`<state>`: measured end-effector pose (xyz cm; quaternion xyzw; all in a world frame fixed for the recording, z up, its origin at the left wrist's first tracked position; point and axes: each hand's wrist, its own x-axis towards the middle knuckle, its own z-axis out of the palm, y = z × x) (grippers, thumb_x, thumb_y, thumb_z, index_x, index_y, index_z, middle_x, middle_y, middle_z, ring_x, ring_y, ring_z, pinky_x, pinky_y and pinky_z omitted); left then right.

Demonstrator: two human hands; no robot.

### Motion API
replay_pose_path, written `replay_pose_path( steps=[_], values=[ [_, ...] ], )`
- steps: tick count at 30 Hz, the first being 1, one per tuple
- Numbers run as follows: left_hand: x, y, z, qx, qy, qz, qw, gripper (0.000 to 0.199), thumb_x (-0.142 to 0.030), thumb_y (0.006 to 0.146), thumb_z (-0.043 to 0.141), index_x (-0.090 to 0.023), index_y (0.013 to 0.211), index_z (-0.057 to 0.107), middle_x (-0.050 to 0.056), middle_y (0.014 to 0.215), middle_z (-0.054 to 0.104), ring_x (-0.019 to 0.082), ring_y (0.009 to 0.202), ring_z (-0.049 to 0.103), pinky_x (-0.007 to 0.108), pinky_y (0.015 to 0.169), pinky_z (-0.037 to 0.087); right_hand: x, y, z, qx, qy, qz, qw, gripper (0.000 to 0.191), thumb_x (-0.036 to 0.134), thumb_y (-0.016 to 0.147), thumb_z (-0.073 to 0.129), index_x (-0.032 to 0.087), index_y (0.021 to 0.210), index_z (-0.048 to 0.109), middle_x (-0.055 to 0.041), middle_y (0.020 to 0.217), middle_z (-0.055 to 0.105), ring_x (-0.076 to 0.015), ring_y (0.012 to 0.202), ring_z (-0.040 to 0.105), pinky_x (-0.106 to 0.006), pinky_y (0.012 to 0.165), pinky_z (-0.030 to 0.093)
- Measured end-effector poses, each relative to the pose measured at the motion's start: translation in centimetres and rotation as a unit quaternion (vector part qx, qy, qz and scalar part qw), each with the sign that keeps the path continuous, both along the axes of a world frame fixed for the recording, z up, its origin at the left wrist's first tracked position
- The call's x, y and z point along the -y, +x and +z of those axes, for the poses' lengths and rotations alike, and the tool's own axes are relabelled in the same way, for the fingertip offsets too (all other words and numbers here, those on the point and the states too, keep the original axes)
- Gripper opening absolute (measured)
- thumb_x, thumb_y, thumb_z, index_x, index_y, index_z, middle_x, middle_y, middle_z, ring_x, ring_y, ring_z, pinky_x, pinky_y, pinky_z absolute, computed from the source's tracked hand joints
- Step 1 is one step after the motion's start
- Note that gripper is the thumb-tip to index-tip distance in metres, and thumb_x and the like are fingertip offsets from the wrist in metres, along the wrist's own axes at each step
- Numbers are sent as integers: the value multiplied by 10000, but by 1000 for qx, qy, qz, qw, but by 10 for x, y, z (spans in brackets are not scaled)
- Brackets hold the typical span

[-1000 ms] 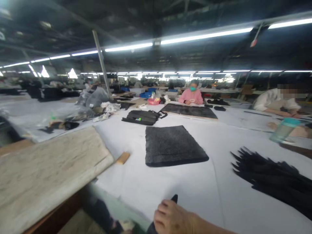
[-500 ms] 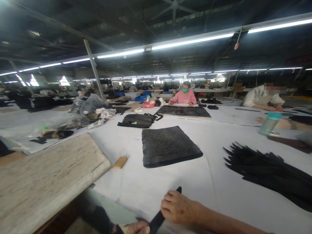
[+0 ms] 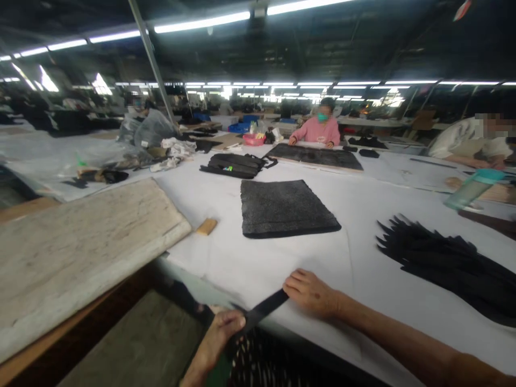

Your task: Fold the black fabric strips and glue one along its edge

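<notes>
1. Worktop (image 3: pixel 322 258): white surface; its near edge runs obliquely below the hands.
2. Black strip (image 3: pixel 266 309): located at the near edge of the worktop, slanting from the left hand up to the right hand, drawn out straight between them.
3. Left hand (image 3: pixel 220 336): at the near edge, gripping the lower end of the strip, with the thumb on top.
4. Right hand (image 3: pixel 310 293): just inside the near edge, fingers closed over the upper end of the strip. The thumb position cannot be told.
5. Dark textured panel (image 3: pixel 288 209): flat, beyond the right hand and apart from it. White surface shows between the panel and the strip, giving room for movement.
6. Pale thick board (image 3: pixel 88 258): at the left of the worktop; its right-hand corner overlaps the near edge.
7. Small wooden block (image 3: pixel 207 226): just beside that corner.
8. Pile of black pieces (image 3: pixel 447 260): toward the right side of the worktop, pointed ends facing the panel, well apart from the right hand.
</notes>
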<state>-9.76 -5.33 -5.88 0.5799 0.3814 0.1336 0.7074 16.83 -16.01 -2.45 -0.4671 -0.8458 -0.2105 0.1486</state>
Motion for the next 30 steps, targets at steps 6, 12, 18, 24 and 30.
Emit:
replay_pose_path(
  steps=[6,12,18,24,30],
  values=[
    [0,-3,-13,-12,-30,3,999,339,-473,583,744,-160,572,613,-7,493,531,114,479,439,239,491,319,-1,-6,5,14,-3,42,999,244,-15,862,410,121,810,607,-38,745,560,-150,686,412,-296,638,314],
    [2,-29,-29,-35,-47,22,998,402,-514,557,745,-143,541,590,-9,464,504,96,438,413,227,454,288,-16,-37,9,23,-8,102,994,195,28,865,465,139,755,581,-24,733,530,-146,685,406,-290,623,303],
    [9,-56,-8,-47,-44,13,998,363,-474,649,727,-129,593,628,-14,510,520,102,484,438,220,482,320,-17,-39,11,44,-31,113,992,227,45,911,414,136,787,581,-39,794,542,-146,724,415,-290,640,310],
    [13,-64,13,-70,-43,13,997,370,-472,661,723,-129,588,605,-24,494,493,97,470,411,214,471,294,-13,-33,11,54,-35,101,993,246,38,914,393,134,793,584,-44,796,544,-150,716,412,-299,636,315],
    [15,-66,18,-63,-39,13,997,368,-463,687,712,-132,579,591,-36,480,461,89,462,380,210,455,271,-5,-14,9,58,-14,45,997,271,-22,875,390,117,799,610,-57,806,582,-159,724,433,-305,636,339]
  ],
)
